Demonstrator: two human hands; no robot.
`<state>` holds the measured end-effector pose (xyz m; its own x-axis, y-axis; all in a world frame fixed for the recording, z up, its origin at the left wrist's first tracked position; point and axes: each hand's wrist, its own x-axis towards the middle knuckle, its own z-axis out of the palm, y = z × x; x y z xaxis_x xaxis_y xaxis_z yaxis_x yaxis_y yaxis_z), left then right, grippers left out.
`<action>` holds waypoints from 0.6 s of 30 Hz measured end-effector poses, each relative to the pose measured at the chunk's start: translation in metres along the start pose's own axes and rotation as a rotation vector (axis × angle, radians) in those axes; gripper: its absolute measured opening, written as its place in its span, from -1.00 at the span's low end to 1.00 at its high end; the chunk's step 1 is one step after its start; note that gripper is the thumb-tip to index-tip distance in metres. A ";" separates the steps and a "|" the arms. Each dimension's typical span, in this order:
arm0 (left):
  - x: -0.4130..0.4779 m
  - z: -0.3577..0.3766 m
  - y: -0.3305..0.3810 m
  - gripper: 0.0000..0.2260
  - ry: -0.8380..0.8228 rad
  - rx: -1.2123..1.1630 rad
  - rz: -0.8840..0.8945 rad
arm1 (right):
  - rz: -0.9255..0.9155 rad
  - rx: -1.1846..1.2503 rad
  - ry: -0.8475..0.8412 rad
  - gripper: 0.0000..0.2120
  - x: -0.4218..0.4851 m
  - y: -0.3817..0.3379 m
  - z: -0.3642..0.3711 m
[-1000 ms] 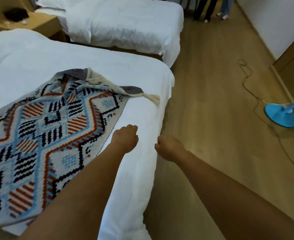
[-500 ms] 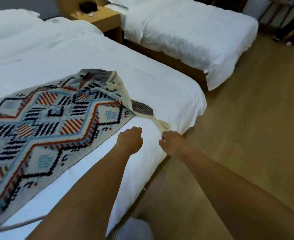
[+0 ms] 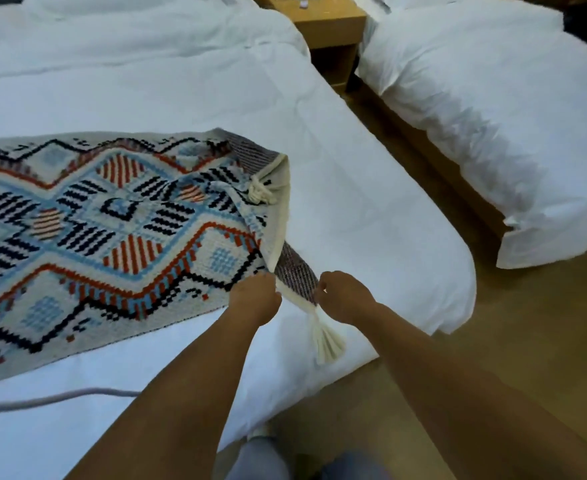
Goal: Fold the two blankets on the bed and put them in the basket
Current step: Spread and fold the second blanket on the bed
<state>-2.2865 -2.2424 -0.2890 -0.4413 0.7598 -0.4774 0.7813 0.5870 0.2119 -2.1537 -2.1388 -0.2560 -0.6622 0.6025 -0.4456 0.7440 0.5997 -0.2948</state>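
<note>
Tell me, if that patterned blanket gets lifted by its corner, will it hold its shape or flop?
Probably flop: the patterned blanket already wrinkles and folds back on itself near the corner that the left hand and right hand are pinching. Its chunky weave suggests some weight, so it should drape and drag. The tassel will likely dangle.

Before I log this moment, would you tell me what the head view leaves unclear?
- Patterned blanket: its left part is cut off by the frame edge.
- Second blanket and basket: neither is in view.
- Left hand and right hand: knuckles hide the fingers, so the grip on the blanket corner is unclear.
- Nightstand: items cropped by the top edge.
</note>
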 end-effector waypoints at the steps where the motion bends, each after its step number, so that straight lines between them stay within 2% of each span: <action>1: 0.011 -0.002 0.007 -0.66 -0.012 -0.018 -0.025 | 0.000 -0.025 -0.021 -0.71 0.017 0.011 -0.012; 5: 0.065 -0.016 0.025 -0.71 0.011 -0.118 -0.140 | -0.083 -0.090 -0.062 -0.76 0.100 0.032 -0.052; 10: 0.150 -0.028 0.048 -0.69 0.065 -0.222 -0.344 | -0.305 -0.174 -0.131 -0.73 0.219 0.046 -0.089; 15: 0.235 -0.039 0.065 -0.56 0.098 -0.309 -0.533 | -0.458 -0.216 -0.109 -0.76 0.327 0.054 -0.112; 18: 0.286 -0.036 0.063 -0.53 0.174 -0.314 -0.622 | -0.543 -0.227 -0.054 -0.72 0.391 0.043 -0.112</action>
<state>-2.3792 -1.9779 -0.3818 -0.8479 0.2769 -0.4521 0.2104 0.9585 0.1925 -2.3903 -1.8179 -0.3479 -0.9329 0.1536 -0.3257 0.2580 0.9161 -0.3070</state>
